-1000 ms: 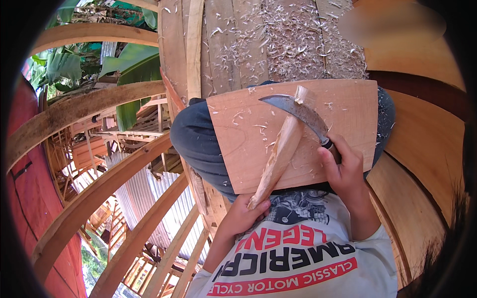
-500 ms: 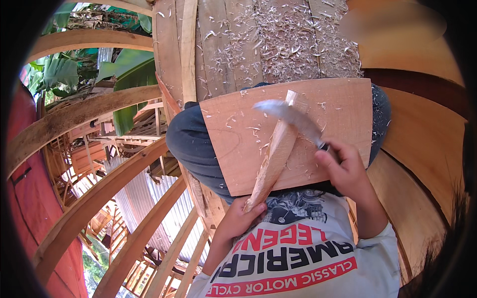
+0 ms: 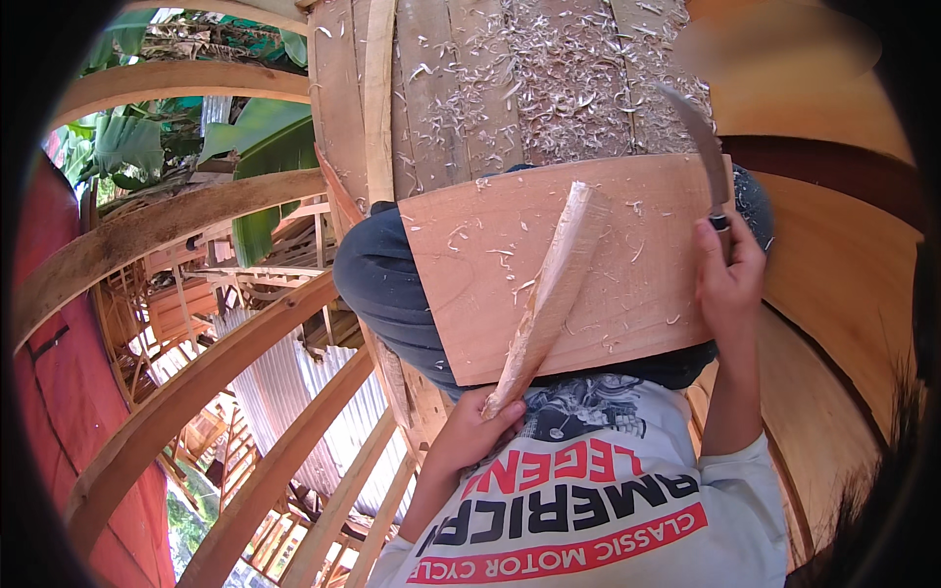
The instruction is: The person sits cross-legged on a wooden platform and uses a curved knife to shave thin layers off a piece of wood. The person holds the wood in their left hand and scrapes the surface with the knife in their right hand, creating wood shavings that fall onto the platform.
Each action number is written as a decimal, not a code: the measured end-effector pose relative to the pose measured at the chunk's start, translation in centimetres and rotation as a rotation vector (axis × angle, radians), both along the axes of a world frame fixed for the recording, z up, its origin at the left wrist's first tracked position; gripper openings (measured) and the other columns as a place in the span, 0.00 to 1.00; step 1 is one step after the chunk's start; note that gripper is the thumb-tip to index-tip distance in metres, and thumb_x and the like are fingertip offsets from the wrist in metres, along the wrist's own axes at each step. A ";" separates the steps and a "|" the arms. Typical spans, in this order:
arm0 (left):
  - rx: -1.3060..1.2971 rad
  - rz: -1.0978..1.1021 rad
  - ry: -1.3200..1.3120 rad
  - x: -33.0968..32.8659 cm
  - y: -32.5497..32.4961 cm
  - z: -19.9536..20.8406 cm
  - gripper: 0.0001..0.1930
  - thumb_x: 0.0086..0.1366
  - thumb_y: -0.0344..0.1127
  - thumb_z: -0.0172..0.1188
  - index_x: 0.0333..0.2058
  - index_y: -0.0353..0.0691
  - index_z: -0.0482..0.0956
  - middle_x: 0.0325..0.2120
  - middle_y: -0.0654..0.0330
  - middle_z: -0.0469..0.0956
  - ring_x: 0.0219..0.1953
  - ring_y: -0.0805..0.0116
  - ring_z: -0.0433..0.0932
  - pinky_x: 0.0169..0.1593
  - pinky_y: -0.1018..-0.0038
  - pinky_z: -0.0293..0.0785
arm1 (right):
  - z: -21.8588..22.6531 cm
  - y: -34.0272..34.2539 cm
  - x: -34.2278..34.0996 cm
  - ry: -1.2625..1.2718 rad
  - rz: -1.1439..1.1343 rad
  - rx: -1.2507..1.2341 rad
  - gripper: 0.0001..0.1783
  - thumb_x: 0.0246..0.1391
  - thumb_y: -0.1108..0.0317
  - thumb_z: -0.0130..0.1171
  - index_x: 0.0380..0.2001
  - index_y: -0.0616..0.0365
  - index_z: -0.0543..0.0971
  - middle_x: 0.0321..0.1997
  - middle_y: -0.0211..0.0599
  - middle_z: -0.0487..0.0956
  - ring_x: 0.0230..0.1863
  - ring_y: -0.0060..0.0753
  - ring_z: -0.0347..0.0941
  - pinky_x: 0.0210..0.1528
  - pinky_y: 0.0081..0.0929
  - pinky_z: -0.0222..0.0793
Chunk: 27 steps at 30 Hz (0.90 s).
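Observation:
My left hand point(image 3: 477, 424) is closed around the near end of a rough-hewn wooden stick point(image 3: 545, 297), which slants up and to the right across a flat wooden board point(image 3: 451, 284). The board rests over my crossed legs, with some shavings scattered on it. In my right hand point(image 3: 731, 279), at the board's right edge, is the dark handle of a curved knife point(image 3: 708, 147). Its blade points up and bends to the left at the tip, apart from the stick.
Beyond the board, curled wood shavings point(image 3: 573, 83) cover the plank floor point(image 3: 421, 108). Curved timber ribs point(image 3: 206, 211) stand at the left, with banana leaves and corrugated metal sheets point(image 3: 265, 392) outside them. Large wooden panels point(image 3: 833, 255) rise along the right.
The knife has swung off the stick to the right and upward in my right hand. My left hand and the stick stay nearly where they were.

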<state>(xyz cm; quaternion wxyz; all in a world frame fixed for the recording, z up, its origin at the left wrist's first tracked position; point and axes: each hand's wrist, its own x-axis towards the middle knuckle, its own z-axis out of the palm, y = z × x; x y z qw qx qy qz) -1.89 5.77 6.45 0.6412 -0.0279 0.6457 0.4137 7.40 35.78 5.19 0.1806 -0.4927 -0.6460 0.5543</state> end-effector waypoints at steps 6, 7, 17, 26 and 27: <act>-0.071 -0.150 0.057 -0.3 1.3 0.8 0.14 0.62 0.40 0.58 0.36 0.33 0.73 0.26 0.63 0.72 0.30 0.75 0.70 0.36 0.76 0.67 | 2.1 -0.6 0.7 -0.091 0.294 0.070 0.09 0.57 0.70 0.56 0.38 0.61 0.70 0.22 0.24 0.70 0.20 0.09 0.58 0.22 0.13 0.55; -0.088 -0.176 0.093 -0.1 1.6 1.3 0.14 0.62 0.40 0.58 0.37 0.34 0.72 0.28 0.62 0.72 0.32 0.73 0.70 0.39 0.75 0.67 | 2.1 -1.0 0.9 -0.113 0.420 0.041 0.09 0.57 0.70 0.56 0.38 0.61 0.70 0.22 0.24 0.70 0.19 0.09 0.58 0.21 0.13 0.55; -0.008 -0.420 0.298 -1.5 0.9 6.1 0.24 0.65 0.44 0.52 0.51 0.31 0.59 0.37 0.40 0.73 0.43 0.52 0.75 0.46 0.66 0.68 | 1.3 -3.4 1.9 0.157 0.211 -0.327 0.10 0.60 0.65 0.54 0.31 0.60 0.70 0.16 0.18 0.63 0.16 0.08 0.54 0.17 0.13 0.49; -0.191 -0.304 0.570 0.1 0.1 5.0 0.27 0.55 0.46 0.67 0.44 0.33 0.67 0.33 0.41 0.77 0.38 0.45 0.79 0.40 0.64 0.72 | 3.0 -2.6 2.2 -0.036 0.501 0.033 0.16 0.55 0.62 0.59 0.22 0.63 0.70 0.12 0.37 0.62 0.13 0.22 0.59 0.17 0.23 0.52; -0.187 -0.298 0.580 0.4 -0.3 4.7 0.27 0.54 0.46 0.67 0.43 0.33 0.67 0.33 0.41 0.77 0.37 0.45 0.79 0.40 0.64 0.72 | 3.1 -2.7 2.1 -0.063 0.532 0.060 0.17 0.55 0.61 0.59 0.21 0.63 0.71 0.12 0.40 0.64 0.12 0.27 0.61 0.17 0.26 0.54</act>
